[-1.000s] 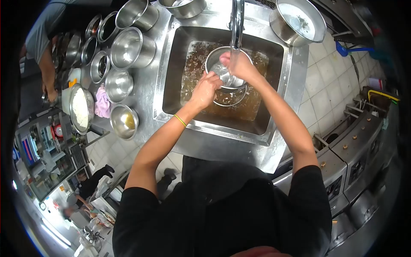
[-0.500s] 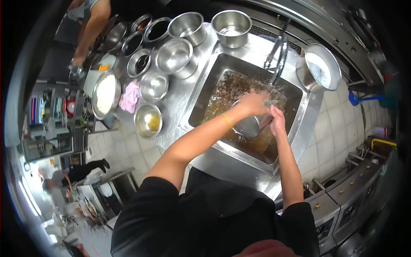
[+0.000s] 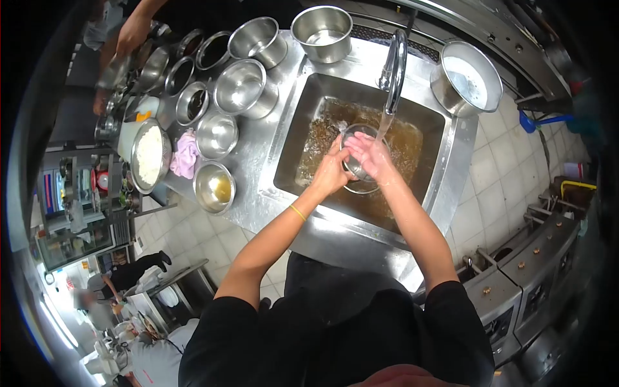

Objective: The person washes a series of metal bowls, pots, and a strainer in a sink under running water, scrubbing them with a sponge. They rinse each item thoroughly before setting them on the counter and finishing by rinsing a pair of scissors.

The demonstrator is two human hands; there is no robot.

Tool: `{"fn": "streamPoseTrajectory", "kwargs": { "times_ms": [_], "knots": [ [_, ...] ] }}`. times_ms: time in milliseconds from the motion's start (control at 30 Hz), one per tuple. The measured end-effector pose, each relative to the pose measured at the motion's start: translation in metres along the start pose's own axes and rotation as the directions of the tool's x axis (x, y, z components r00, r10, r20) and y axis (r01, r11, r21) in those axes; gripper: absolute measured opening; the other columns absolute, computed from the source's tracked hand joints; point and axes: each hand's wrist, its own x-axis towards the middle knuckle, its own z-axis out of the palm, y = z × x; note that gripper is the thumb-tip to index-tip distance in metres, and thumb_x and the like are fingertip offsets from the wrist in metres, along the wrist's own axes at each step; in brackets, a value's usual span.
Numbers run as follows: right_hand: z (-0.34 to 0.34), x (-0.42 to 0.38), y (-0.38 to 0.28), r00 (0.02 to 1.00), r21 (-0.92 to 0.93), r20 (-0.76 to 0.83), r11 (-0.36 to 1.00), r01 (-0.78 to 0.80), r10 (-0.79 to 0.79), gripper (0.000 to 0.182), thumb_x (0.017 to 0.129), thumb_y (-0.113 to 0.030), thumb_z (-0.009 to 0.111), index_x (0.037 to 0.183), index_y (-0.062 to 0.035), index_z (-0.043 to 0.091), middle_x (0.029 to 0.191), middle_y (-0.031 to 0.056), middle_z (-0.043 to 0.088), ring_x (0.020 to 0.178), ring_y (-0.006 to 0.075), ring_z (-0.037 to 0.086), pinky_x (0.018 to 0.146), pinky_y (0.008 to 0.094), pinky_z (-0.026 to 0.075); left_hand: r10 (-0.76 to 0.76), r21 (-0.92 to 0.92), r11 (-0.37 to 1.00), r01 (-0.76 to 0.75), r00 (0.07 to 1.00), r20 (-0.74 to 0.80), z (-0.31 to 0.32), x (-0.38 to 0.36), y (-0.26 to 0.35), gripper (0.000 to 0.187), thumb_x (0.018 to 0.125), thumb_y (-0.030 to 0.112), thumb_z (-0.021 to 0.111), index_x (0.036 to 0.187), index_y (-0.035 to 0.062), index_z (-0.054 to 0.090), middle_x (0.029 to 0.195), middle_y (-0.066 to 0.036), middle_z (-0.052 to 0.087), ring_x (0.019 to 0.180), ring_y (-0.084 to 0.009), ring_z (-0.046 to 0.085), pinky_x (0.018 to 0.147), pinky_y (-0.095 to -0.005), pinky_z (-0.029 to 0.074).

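Observation:
A small metal bowl (image 3: 355,168) is held over the sink by my left hand (image 3: 330,171), whose fingers grip its left side. My right hand (image 3: 370,157) lies across the bowl's opening with its fingers stretched out. Water runs from the curved tap (image 3: 398,71) onto the right hand near the wrist. Below both hands, the sink (image 3: 300,119) holds brownish, cloudy water with dark bits in it. My right hand hides part of the bowl.
Left of the sink stand several metal bowls (image 3: 216,134), a pink cloth (image 3: 184,155) and a bowl of white food (image 3: 149,158). A deep pot (image 3: 322,35) is behind the sink, another pot (image 3: 465,80) right of it. A co-worker's hand (image 3: 133,32) reaches in at upper left.
Both hands moved left with the bowl. The left hand went from reaching across the bowl to gripping its left side; the right hand left its right side and spread over its opening.

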Motion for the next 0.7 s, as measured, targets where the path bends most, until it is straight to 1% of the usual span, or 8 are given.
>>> {"fn": "streamPoseTrajectory", "kwargs": {
  "times_ms": [167,233,367,467,500,533,633,700],
  "knots": [
    [0.002,-0.037,-0.032,0.958,-0.300,-0.072,0.922,0.245,-0.278,0.028,0.079,0.004,0.043,0.106,0.0044,0.051,0.097,0.0148,0.058,0.092,0.0235,0.057,0.082,0.0322,0.046,0.248,0.204,0.946,-0.253,0.967,0.050,0.025,0.023,0.009,0.054,0.053,0.006,0.075,0.102,0.0045,0.053,0.138,-0.021,0.023,0.126,-0.0359,0.027,0.097,-0.0375,0.037],
    [0.006,-0.041,-0.038,0.824,-0.705,0.064,0.559,0.436,-0.563,0.031,0.073,0.009,0.041,0.097,0.0011,0.060,0.088,0.0091,0.062,0.089,0.0196,0.058,0.079,0.0286,0.044,0.214,0.190,0.956,-0.224,0.974,0.073,0.025,0.032,0.015,0.056,0.054,0.007,0.075,0.105,0.0042,0.053,0.137,-0.021,0.024,0.121,-0.0354,0.033,0.093,-0.0379,0.040],
    [0.032,-0.049,-0.045,0.743,-0.885,0.290,0.127,0.449,-0.604,0.028,0.073,0.008,0.039,0.091,0.0023,0.061,0.083,0.0105,0.062,0.077,0.0162,0.060,0.071,0.0284,0.046,-0.111,0.119,0.989,0.085,0.965,0.238,0.011,0.040,0.000,0.050,0.066,0.030,0.069,0.105,0.0025,0.055,0.119,-0.022,0.044,0.082,-0.0345,0.058,0.078,-0.0363,0.048],
    [0.012,-0.017,-0.032,0.876,-0.697,0.332,0.534,0.478,-0.352,0.023,0.082,0.002,0.037,0.093,0.0022,0.058,0.084,0.0117,0.062,0.075,0.0187,0.060,0.072,0.0292,0.048,-0.515,-0.150,0.796,0.586,0.787,0.340,0.005,0.005,-0.038,0.055,0.079,0.049,0.053,0.098,-0.0029,0.056,0.093,-0.020,0.058,0.074,-0.0285,0.060,0.068,-0.0326,0.050],
    [0.009,-0.011,-0.029,0.905,-0.652,0.274,0.629,0.424,-0.326,0.021,0.080,0.008,0.039,0.092,0.0073,0.056,0.072,0.0144,0.061,0.063,0.0183,0.060,0.055,0.0266,0.049,-0.576,-0.333,0.674,0.660,0.751,0.323,0.003,-0.017,-0.043,0.055,0.081,0.050,0.052,0.095,-0.0026,0.057,0.089,-0.017,0.059,0.070,-0.0249,0.060,0.064,-0.0318,0.050],
    [0.010,-0.012,-0.028,0.907,-0.642,0.265,0.642,0.420,-0.329,0.021,0.080,0.008,0.039,0.092,0.0073,0.056,0.072,0.0144,0.061,0.063,0.0183,0.060,0.055,0.0266,0.049,-0.635,-0.499,0.521,0.693,0.705,0.316,0.000,-0.034,-0.046,0.055,0.082,0.051,0.050,0.091,-0.0023,0.059,0.084,-0.013,0.060,0.067,-0.0214,0.059,0.060,-0.0310,0.050],
    [0.030,-0.015,-0.036,0.909,-0.536,0.065,0.754,0.381,-0.412,0.017,0.080,0.001,0.049,0.095,0.0043,0.056,0.066,0.0113,0.059,0.045,0.0141,0.054,0.036,0.0233,0.043,-0.490,-0.484,0.680,0.550,0.833,0.258,-0.018,-0.049,-0.048,0.052,0.083,0.050,0.049,0.095,0.0001,0.058,0.086,-0.014,0.060,0.067,-0.0179,0.059,0.057,-0.0296,0.050],
    [-0.017,0.027,-0.022,0.941,-0.748,0.145,0.588,0.307,-0.307,0.025,0.082,-0.010,0.055,0.104,0.0010,0.054,0.081,0.0126,0.060,0.061,0.0151,0.058,0.050,0.0252,0.049,-0.501,-0.517,0.637,0.572,0.817,0.285,-0.030,-0.048,-0.048,0.053,0.083,0.051,0.048,0.095,0.0003,0.057,0.083,-0.013,0.060,0.066,-0.0175,0.059,0.057,-0.0292,0.050]
  ]
}}
